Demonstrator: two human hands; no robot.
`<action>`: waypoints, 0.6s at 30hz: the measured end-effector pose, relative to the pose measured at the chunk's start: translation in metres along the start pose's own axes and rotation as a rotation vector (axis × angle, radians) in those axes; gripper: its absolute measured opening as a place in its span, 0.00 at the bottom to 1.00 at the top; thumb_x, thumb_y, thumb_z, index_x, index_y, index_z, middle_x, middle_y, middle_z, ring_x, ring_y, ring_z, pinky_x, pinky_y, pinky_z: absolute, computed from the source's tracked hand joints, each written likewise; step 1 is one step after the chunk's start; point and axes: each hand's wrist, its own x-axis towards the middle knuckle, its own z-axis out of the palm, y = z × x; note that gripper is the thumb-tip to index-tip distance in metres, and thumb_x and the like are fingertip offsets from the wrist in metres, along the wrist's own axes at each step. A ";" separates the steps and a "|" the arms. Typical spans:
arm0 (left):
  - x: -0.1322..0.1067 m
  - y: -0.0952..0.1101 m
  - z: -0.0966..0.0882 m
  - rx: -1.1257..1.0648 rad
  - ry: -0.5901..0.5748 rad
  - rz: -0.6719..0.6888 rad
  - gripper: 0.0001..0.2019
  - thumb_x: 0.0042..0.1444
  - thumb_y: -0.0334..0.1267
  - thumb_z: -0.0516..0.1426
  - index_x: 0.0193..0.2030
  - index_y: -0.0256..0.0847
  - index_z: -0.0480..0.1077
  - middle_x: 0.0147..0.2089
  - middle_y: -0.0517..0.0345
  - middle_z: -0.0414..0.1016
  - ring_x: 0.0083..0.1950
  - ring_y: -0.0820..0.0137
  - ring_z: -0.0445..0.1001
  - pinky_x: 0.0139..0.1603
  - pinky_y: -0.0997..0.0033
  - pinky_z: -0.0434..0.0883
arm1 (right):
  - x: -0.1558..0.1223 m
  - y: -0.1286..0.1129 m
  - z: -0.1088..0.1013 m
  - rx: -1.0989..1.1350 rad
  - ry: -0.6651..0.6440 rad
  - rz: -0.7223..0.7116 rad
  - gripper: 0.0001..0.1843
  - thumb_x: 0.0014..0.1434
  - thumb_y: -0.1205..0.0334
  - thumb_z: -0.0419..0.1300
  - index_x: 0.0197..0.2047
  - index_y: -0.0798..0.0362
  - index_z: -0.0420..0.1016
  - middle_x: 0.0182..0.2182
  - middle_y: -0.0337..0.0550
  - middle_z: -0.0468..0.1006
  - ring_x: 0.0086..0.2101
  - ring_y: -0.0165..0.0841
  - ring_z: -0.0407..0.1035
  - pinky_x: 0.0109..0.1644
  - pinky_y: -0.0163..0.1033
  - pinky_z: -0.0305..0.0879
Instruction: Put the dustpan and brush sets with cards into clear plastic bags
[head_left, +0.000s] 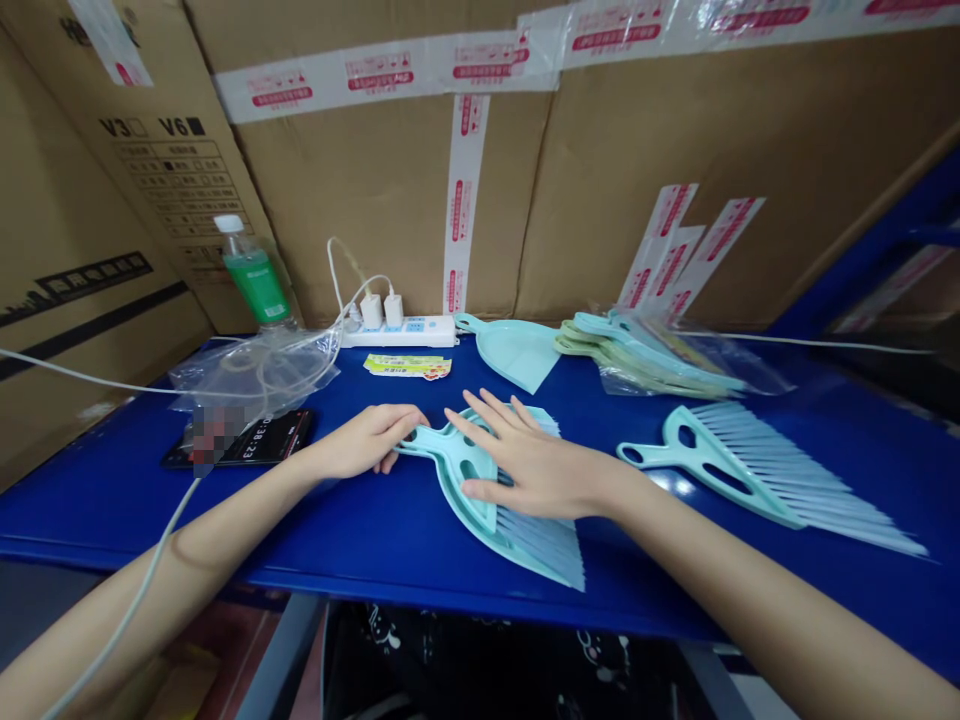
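Observation:
A light-blue hand brush (536, 535) lies on top of a matching dustpan (457, 500), their handles together at the left. My left hand (379, 437) is closed around the end of those handles. Across the brush head rests my right hand (521, 455), palm down with its fingers spread and stretched out. To the right, a second light-blue brush (724, 465) lies flat, its bristles pointing right. Behind my hands is another light-blue dustpan (517, 350), with nothing on it.
Bagged brushes and dustpans (652, 355) lie at the back right. A white power strip (416, 332) with plugs stands by the cardboard wall (375, 180). At left are a green-labelled bottle (255, 280), clear plastic bags (255, 370), a phone (277, 440) showing digits, and a white cable (161, 560).

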 end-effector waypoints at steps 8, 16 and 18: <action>0.003 -0.007 0.009 -0.331 -0.052 0.028 0.18 0.61 0.50 0.46 0.42 0.37 0.66 0.15 0.71 0.58 0.15 0.79 0.55 0.15 0.80 0.53 | 0.004 -0.003 0.002 0.017 -0.036 0.007 0.47 0.59 0.33 0.40 0.70 0.53 0.31 0.68 0.52 0.25 0.64 0.46 0.17 0.64 0.61 0.21; 0.003 -0.009 0.008 -0.435 -0.068 0.022 0.18 0.60 0.50 0.48 0.43 0.35 0.67 0.15 0.71 0.58 0.15 0.79 0.53 0.14 0.81 0.49 | 0.005 -0.002 0.003 0.046 -0.030 0.007 0.46 0.59 0.33 0.41 0.70 0.51 0.30 0.67 0.49 0.23 0.63 0.45 0.15 0.64 0.59 0.19; 0.004 -0.010 0.008 -0.450 -0.078 0.025 0.19 0.60 0.50 0.49 0.44 0.35 0.67 0.15 0.70 0.58 0.15 0.80 0.53 0.14 0.80 0.48 | 0.005 -0.002 0.004 0.045 -0.034 0.006 0.46 0.59 0.33 0.40 0.70 0.51 0.29 0.67 0.49 0.22 0.63 0.44 0.14 0.64 0.59 0.18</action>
